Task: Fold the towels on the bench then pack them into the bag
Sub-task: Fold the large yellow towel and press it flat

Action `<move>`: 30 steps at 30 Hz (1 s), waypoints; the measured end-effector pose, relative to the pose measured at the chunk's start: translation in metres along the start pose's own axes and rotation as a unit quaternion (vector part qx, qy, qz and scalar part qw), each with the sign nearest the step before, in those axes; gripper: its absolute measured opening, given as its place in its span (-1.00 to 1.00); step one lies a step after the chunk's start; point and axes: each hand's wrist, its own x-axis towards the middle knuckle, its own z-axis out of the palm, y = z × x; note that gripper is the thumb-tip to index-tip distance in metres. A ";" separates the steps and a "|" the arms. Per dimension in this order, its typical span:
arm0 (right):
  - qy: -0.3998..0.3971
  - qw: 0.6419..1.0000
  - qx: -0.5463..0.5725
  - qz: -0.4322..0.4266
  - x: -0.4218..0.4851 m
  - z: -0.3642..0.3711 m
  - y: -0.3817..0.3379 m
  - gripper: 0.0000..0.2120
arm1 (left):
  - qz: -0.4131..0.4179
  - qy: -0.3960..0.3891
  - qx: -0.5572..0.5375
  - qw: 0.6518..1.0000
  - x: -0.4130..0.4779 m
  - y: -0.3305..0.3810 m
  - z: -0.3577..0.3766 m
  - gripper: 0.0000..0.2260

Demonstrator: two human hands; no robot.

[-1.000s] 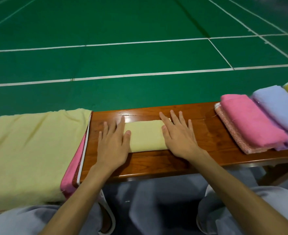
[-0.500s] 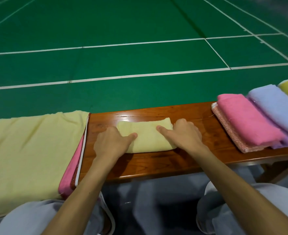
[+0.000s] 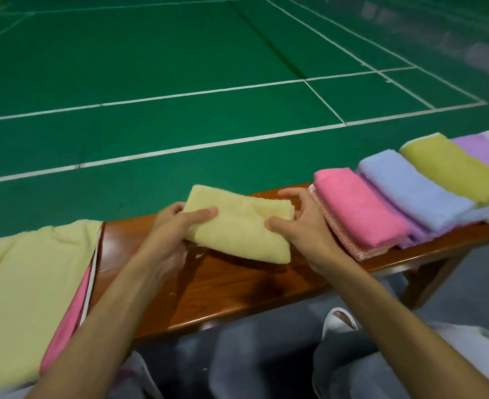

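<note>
- Currently, left hand pinches the folded towel at its left end, thumb on top.
- Right hand grips its right end, fingers curled behind.
- Folded towel is held tilted, just above the bench.
- Right of the grip: pink towel, blue towel and mustard towel, overlapping.
- Left of the grip: spread towel over pink cloth.

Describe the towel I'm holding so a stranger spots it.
Look at the wooden bench. Over its middle, the left hand and right hand grip a folded pale yellow towel. Neighbouring folded towels lie in a row; only this one is held.
</note>
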 end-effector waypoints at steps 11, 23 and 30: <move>0.272 0.962 -0.038 -0.008 0.002 -0.133 -0.002 -0.76 | 0.049 -0.095 -0.017 0.994 0.072 0.034 0.213 -0.35; 0.226 0.795 -0.555 -0.092 0.006 -0.180 0.000 -0.50 | 0.453 0.014 0.452 0.768 0.059 -0.022 0.272 -0.47; 0.001 0.778 -0.626 -0.048 0.036 -0.198 0.037 -0.19 | 0.433 -0.126 0.635 0.627 0.062 -0.055 0.254 -0.44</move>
